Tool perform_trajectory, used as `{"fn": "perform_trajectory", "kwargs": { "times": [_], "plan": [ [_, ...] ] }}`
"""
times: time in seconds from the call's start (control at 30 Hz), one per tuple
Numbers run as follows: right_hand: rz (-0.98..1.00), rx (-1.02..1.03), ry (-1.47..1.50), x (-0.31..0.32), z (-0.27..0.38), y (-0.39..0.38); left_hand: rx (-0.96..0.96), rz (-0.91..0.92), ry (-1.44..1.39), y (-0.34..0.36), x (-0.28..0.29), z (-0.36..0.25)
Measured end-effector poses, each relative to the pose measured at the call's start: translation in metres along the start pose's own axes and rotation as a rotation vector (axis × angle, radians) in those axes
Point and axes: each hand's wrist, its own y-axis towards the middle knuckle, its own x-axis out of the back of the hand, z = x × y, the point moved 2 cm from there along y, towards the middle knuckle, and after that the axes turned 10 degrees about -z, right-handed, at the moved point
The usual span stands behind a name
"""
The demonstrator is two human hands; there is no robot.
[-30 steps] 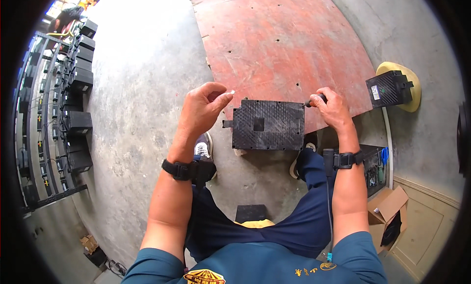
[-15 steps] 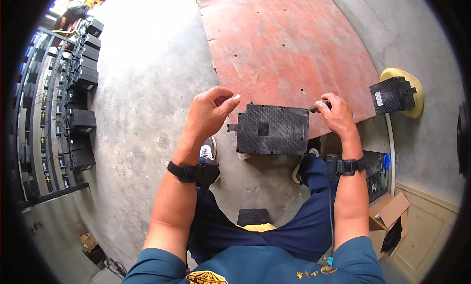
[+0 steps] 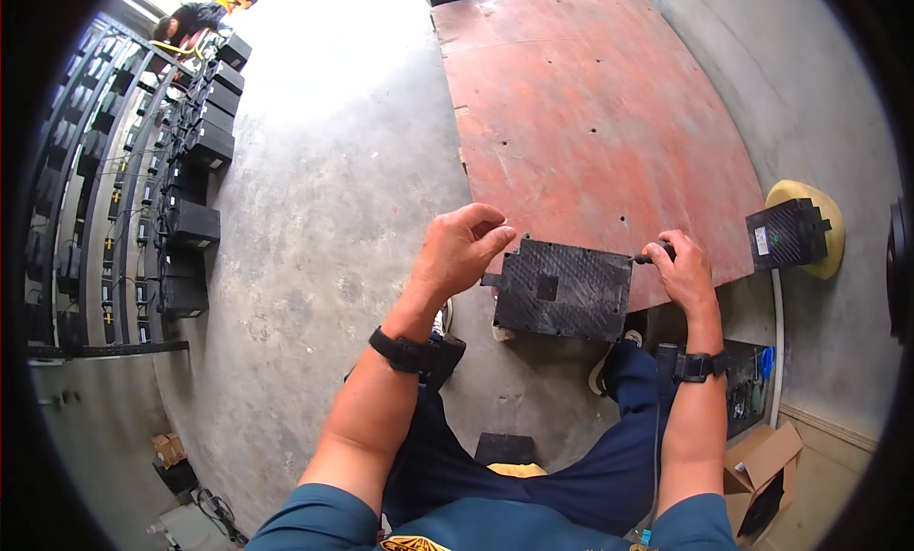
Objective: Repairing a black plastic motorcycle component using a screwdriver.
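Note:
A flat black battery case (image 3: 586,308) with a ribbed, textured face and a dark square in it lies in front of me, between my knees and the red board (image 3: 590,160). My left hand (image 3: 459,253) hovers by its upper left corner, thumb and forefinger pinched together. Something tiny and pale shows at those fingertips, too small to name. At the upper right corner, my right hand (image 3: 689,275) is closed round the dark handle of a screwdriver (image 3: 657,254). The tool points left, its tip close to the case's edge; contact there cannot be made out.
Another black case (image 3: 788,235) sits on a yellow stool (image 3: 826,237) at the right. Below it are a dark tool box (image 3: 747,389) and an open cardboard box (image 3: 762,465). A metal rack (image 3: 105,218) with several black units lines the left; a person (image 3: 190,20) bends beyond it.
My view has swung, so the whole scene sits farther right and lower. Both hands keep about the same places at the case's upper corners, with the screwdriver still in my right hand.

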Motion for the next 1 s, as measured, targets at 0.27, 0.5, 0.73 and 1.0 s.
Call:
{"fn": "perform_trajectory", "kwargs": {
  "times": [0.27, 0.5, 0.73, 1.0],
  "plan": [
    [0.036, 0.082, 0.193, 0.002, 0.015, -0.002, -0.036, -0.036, 0.054, 0.0, 0.002, -0.002],
    [0.004, 0.014, -0.003, -0.002, 0.001, 0.001, 0.015, 0.003, 0.017, -0.001, 0.001, -0.001],
    [0.046, 0.086, 0.214, -0.006, 0.001, 0.0, 0.023, -0.003, 0.014, 0.001, 0.003, -0.005],
    [0.045, 0.004, 0.004, -0.004, 0.003, 0.0, -0.024, -0.009, 0.058, 0.001, 0.004, -0.002]
  ]
}}
